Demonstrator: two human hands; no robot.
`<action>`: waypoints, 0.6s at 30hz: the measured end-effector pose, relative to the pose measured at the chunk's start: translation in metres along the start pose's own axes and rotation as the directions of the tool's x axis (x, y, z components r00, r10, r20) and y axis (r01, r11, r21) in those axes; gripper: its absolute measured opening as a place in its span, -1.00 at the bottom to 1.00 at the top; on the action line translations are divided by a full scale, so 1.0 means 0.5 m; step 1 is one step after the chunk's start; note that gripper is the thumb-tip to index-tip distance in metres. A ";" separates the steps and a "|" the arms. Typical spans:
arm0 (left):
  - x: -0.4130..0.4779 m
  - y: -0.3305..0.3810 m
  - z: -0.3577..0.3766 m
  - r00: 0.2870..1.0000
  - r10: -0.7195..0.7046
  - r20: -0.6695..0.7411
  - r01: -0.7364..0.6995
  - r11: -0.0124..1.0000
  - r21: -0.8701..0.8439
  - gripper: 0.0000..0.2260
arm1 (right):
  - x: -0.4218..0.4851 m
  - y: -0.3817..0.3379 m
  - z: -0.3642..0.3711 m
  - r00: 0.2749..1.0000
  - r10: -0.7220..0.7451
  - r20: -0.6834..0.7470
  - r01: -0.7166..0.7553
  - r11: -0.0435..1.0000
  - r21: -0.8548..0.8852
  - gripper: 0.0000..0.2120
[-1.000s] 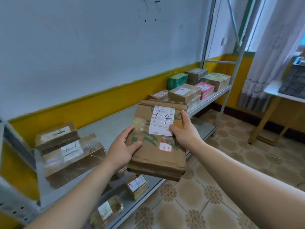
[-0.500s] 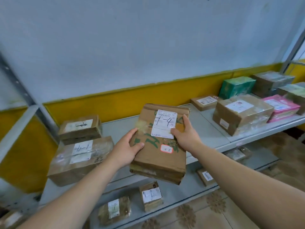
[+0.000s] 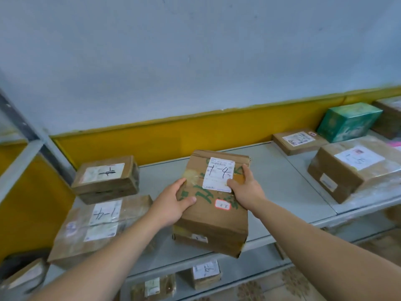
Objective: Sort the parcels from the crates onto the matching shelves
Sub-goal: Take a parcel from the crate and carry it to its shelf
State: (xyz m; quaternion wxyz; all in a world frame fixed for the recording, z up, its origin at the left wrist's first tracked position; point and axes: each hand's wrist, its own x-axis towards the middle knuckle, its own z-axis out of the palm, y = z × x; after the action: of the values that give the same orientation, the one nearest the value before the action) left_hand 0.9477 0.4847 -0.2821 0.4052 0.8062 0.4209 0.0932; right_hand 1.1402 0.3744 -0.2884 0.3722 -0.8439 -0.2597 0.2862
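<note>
Now, left hand (image 3: 171, 205) and right hand (image 3: 247, 190) curl fingers round the 1-4 parcel (image 3: 214, 227), held over the shelf (image 3: 282, 187) front edge. Two 1-4 boxes (image 3: 102, 220) sit shelved just left; this one isn't down yet.

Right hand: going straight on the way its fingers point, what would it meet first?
Probably nothing before the yellow wall band: the right hand, gripping the 1-4 parcel, points over bare shelf; depth is unclear.

Bare left hand (image 3: 173, 206), bare right hand (image 3: 247, 192)
</note>
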 end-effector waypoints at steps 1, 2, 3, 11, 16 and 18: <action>0.018 -0.001 -0.004 1.000 0.008 0.002 -0.008 1.000 0.004 -0.37 | 0.012 -0.003 0.002 1.000 0.007 -0.007 -0.007 1.000 -0.001 -0.25; 0.036 -0.001 -0.008 1.000 0.017 0.003 -0.017 1.000 0.013 -0.38 | 0.021 -0.005 0.004 1.000 0.015 -0.014 -0.015 1.000 0.003 -0.25; 0.052 0.000 -0.012 1.000 0.022 0.006 -0.022 1.000 0.018 -0.39 | 0.029 -0.007 0.004 0.999 0.026 -0.019 -0.026 1.000 0.010 -0.26; 0.099 -0.005 -0.030 0.998 0.046 0.051 -0.051 0.993 0.104 -0.40 | 0.047 -0.037 -0.009 0.966 -0.259 0.007 0.222 0.812 -0.539 -0.24; 0.059 -0.009 -0.039 0.999 0.053 -0.007 -0.051 0.989 0.140 -0.54 | 0.052 -0.067 -0.029 0.843 -0.355 0.404 0.536 0.493 -0.685 -0.24; 0.041 -0.038 -0.052 0.997 0.022 -0.069 -0.006 0.975 0.221 -0.51 | 0.052 -0.069 -0.035 0.790 -0.325 0.520 0.613 0.415 -0.672 -0.24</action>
State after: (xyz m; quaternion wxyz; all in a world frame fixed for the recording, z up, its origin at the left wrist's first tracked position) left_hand 0.9363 0.5209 -0.2826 0.2973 0.8454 0.4370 0.0776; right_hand 1.1621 0.4033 -0.2593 -0.0402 -0.7504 -0.6440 0.1435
